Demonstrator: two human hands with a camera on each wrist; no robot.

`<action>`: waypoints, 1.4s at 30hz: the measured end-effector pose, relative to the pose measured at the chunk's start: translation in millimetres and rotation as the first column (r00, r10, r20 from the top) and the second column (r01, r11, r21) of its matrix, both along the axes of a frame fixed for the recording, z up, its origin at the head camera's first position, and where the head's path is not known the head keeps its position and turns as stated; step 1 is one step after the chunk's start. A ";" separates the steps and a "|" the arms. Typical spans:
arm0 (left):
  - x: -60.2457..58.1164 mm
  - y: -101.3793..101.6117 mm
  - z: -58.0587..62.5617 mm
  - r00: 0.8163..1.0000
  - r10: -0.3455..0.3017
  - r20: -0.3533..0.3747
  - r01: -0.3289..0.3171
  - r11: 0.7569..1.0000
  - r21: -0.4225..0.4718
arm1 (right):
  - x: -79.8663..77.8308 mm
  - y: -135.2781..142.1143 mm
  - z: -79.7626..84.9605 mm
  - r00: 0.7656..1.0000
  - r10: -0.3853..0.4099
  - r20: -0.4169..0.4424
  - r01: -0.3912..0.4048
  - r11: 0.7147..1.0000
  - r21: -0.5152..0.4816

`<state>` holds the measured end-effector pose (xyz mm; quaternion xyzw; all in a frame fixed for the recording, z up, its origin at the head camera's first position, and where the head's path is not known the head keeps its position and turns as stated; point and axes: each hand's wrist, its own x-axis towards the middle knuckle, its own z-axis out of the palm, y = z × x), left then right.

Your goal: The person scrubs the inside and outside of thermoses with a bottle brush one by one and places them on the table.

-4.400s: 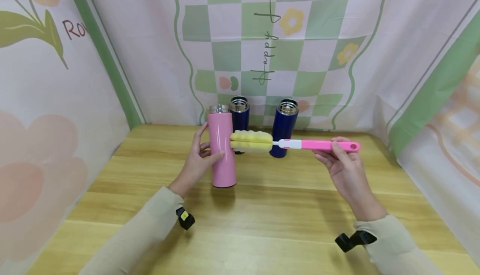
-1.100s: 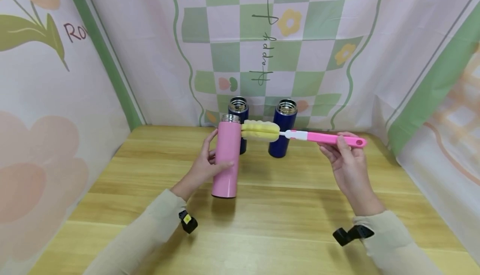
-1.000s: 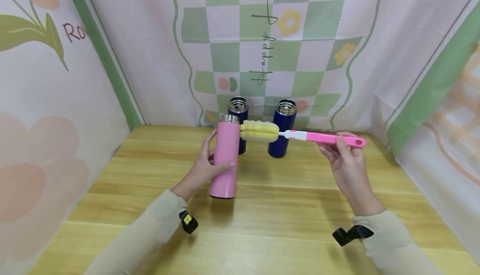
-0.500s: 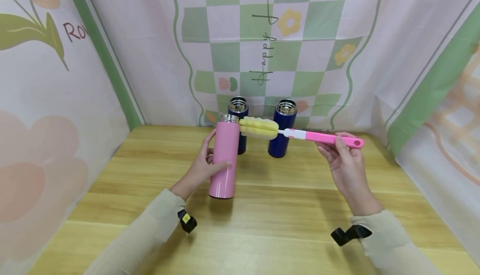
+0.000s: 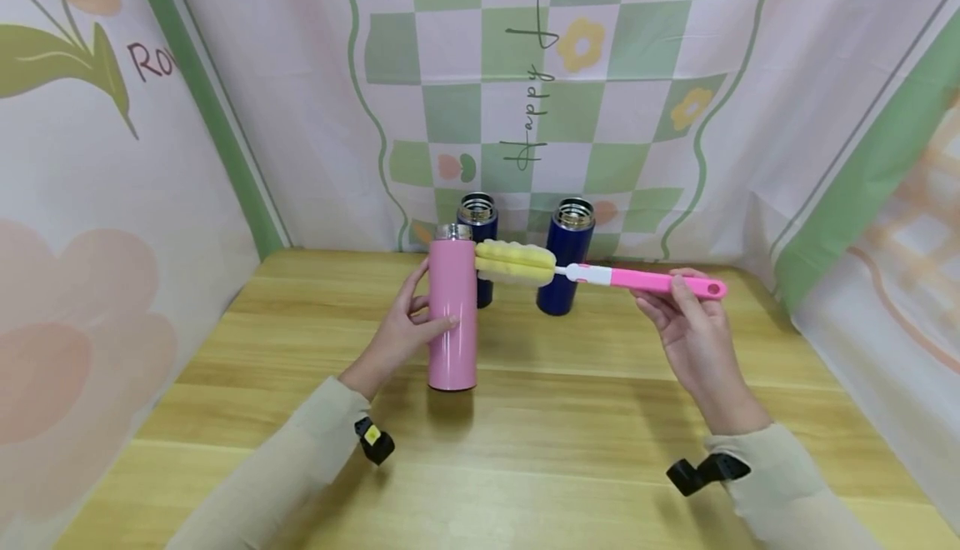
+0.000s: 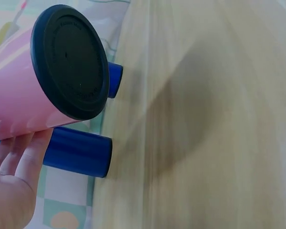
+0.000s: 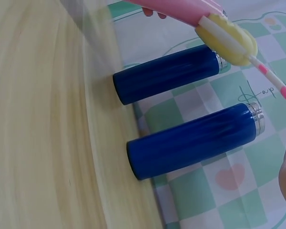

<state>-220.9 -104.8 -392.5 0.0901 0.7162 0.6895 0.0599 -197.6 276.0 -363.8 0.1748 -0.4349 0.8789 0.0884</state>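
Note:
My left hand grips a pink thermos bottle around its body, held up off the table with its open steel mouth at the top. The left wrist view shows the bottle's black base raised over the wood. In my right hand is a bottle brush, pinched by its pink handle and held level. Its yellow and white sponge head lies against the upper side of the pink bottle, outside and just below the neck. In the right wrist view the sponge meets the bottle's side.
Two dark blue thermos bottles stand lidless at the back of the wooden table: the left one partly behind the sponge and pink bottle, the right one behind the brush. A checked curtain hangs behind them.
Since about four seconds ago, the pink bottle has come slightly nearer and lower, and the sponge sits higher along its side. In the last half second the bottle has turned more upright.

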 end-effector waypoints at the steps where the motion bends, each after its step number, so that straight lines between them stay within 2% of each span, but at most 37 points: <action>1: -0.5 -0.5 0.3 1.000 0.003 -0.001 -0.003 1.000 0.010 | 0.6 0.5 -0.5 1.000 0.011 0.004 -0.011 1.000 0.004; 8: -2.2 -4.5 2.8 0.999 0.018 -0.027 -0.018 0.999 0.029 | 4.8 6.1 -5.8 0.993 0.122 -0.007 -0.121 0.992 0.029; 12: -2.6 -5.4 2.7 0.999 0.026 -0.038 -0.025 1.000 0.017 | 6.6 11.3 -7.9 0.971 0.231 -0.055 -0.229 0.972 0.047; 17: -3.5 -5.7 2.9 0.998 0.036 -0.051 -0.035 0.999 0.018 | 8.1 18.0 -10.1 0.945 0.317 -0.079 -0.309 0.946 0.104; 23: -2.6 -6.2 5.7 0.998 0.025 -0.059 -0.023 0.999 0.036 | 10.5 23.7 -14.8 0.936 0.347 -0.065 -0.333 0.929 0.160; 27: -1.6 -6.5 7.0 0.998 0.030 -0.053 -0.028 0.999 0.043 | 9.8 26.6 -16.3 0.921 0.386 -0.061 -0.366 0.907 0.206; 31: -1.3 -5.3 8.0 0.999 0.038 -0.039 -0.036 0.998 0.057 | 10.2 27.3 -18.7 0.915 0.399 -0.057 -0.374 0.893 0.250; 37: -1.2 -3.0 7.2 0.999 0.044 -0.006 -0.044 0.998 0.055 | 10.0 25.4 -22.4 0.925 0.377 -0.052 -0.358 0.909 0.214; 42: -1.1 1.6 5.3 0.998 0.059 0.020 -0.059 0.997 0.051 | 9.8 20.9 -22.2 0.945 0.327 -0.022 -0.312 0.919 0.240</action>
